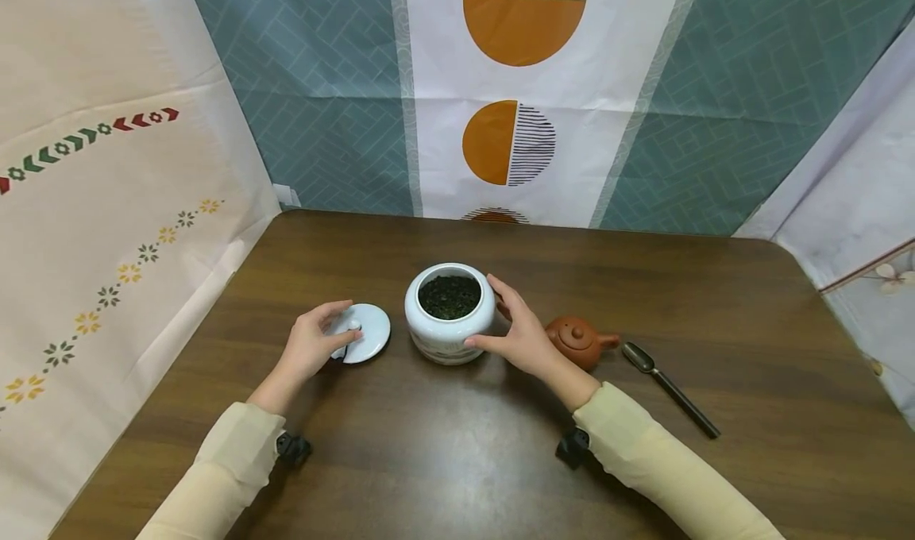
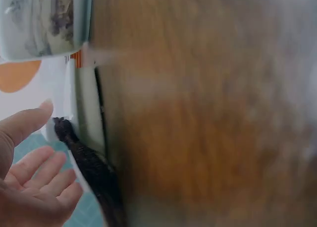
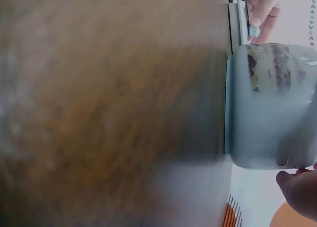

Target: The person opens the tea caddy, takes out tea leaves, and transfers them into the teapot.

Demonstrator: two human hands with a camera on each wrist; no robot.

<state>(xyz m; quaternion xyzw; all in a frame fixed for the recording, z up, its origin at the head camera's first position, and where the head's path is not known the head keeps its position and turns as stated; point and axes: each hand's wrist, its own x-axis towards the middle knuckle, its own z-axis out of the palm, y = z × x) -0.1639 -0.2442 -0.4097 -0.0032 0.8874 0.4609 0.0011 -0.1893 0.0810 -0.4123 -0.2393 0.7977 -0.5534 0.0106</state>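
Observation:
A white porcelain jar stands on the table, its open mouth showing dark tea leaves. My right hand holds the jar's right side, thumb at the front and fingers curving behind. Left of the jar lies its round white lid, with a small knob and a dark tassel. Over the lid's left part is my left hand, thumb tip close to the knob. In the left wrist view its thumb and fingers are spread apart, with a gap between them.
Just right of my right hand sits a brown clay teapot, partly hidden behind the wrist. A tea scoop with a long dark handle lies farther right. Patterned cloths hang behind and beside the wooden table.

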